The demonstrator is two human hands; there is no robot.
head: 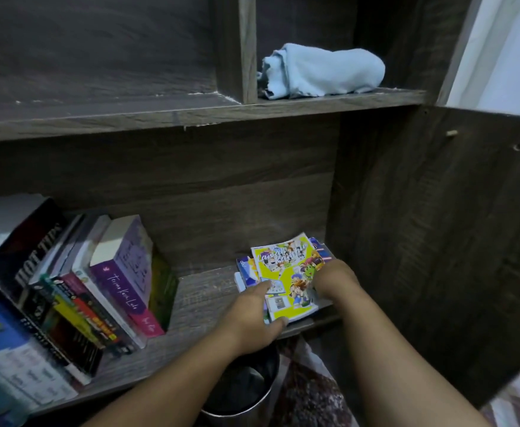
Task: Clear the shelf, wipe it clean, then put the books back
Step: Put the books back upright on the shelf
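Two bare arms reach in from below toward a yellow booklet (286, 282). The left forearm (172, 374) angles up to the booklet's near left corner, where the left hand (252, 312) pinches it, forefinger laid across the cover and thumb hooked at the front edge. The right forearm (406, 349) runs to the booklet's right edge. There the right hand (332, 278) lies back-up, its fingers bent down over the cover and mostly hidden. Both wrists look straight.
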